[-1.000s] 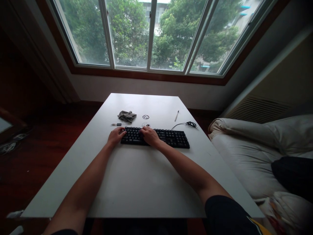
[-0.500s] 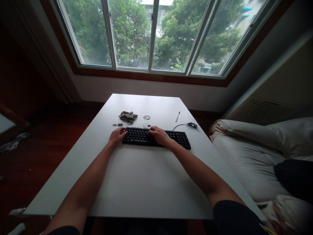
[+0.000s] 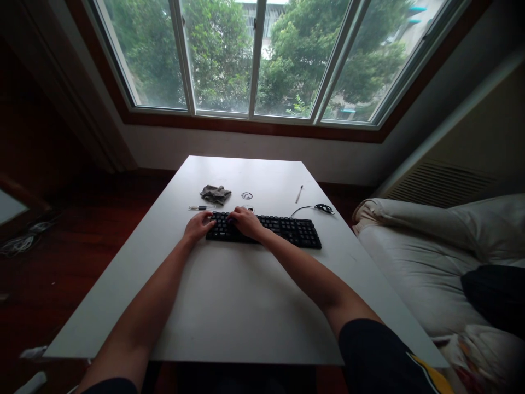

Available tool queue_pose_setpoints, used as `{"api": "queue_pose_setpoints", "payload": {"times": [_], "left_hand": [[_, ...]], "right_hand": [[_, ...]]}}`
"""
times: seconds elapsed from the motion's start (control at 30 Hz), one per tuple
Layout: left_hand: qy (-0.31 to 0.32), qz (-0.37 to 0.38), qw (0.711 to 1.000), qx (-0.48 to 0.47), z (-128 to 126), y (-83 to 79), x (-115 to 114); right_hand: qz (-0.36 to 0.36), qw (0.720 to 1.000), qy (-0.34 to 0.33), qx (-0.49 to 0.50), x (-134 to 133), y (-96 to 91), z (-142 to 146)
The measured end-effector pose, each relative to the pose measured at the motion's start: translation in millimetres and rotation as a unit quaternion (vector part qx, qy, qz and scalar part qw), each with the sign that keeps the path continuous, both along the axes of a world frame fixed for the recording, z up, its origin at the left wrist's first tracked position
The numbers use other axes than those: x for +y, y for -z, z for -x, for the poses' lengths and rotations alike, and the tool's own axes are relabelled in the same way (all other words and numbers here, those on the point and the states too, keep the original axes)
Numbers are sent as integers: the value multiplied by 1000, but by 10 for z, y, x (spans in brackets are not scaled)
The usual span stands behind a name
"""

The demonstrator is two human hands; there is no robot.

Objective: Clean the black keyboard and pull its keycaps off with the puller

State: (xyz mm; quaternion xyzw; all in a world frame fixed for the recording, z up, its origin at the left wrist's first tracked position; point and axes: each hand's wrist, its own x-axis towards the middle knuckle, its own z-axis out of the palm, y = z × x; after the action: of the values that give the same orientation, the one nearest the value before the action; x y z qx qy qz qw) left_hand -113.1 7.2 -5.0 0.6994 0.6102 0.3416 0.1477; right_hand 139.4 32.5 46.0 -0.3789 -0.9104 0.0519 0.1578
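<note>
Both arms stretched fwd. Left hand (image 3: 197,226) flat, fingers loose, gripping nothing, at kbd's 9 o'clock end; right hand (image 3: 245,222) palm-down on left-centre keys. Black rectangular keyboard (image 3: 283,231) mid white matte table (image 3: 229,306); crumpled grey cloth (image 3: 215,193) at 11.

Behind the keyboard (image 3: 283,230), passage is narrowed by a cloth (image 3: 215,193), a pen (image 3: 299,193) and a cable (image 3: 311,208); in front, bare worktop (image 3: 229,306) is left.

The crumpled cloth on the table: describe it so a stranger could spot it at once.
Start at the white table below the window, then find the black keyboard under both hands. Just beyond its left end lies the grey cloth, the only soft, rumpled thing there; its neighbours are a small ring and a thin pen.
</note>
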Motion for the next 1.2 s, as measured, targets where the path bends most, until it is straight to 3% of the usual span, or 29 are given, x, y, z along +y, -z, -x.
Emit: {"api": "queue_pose_setpoints", "payload": {"times": [0.2, 0.3, 0.4, 0.57, 0.87, 1.1, 1.2], "left_hand": [[13, -2, 1000, 12, 36, 15, 30], [20, -5, 1000, 14, 59, 29, 45], [28, -9, 1000, 12, 63, 38, 50], [14, 1, 1000, 16, 39, 35, 29], [9, 6, 1000, 9, 31, 24, 4], [7, -6, 1000, 27, 45, 59, 28], [0, -4, 999, 41, 28, 62, 32]], "right_hand": [[-45, 998, -15, -42, 165, -99, 630], [-48, 995, -28, -78, 210, -118, 661], [-33, 994, -30, -96, 236, -126, 499], [0, 993, -14, -118, 280, -166, -29], [19, 990, 51, -127, 165, -191, -1241], [43, 982, 126, -136, 142, -197, -2251], [57, 966, 180, -179, 153, -256, -2643]]}}
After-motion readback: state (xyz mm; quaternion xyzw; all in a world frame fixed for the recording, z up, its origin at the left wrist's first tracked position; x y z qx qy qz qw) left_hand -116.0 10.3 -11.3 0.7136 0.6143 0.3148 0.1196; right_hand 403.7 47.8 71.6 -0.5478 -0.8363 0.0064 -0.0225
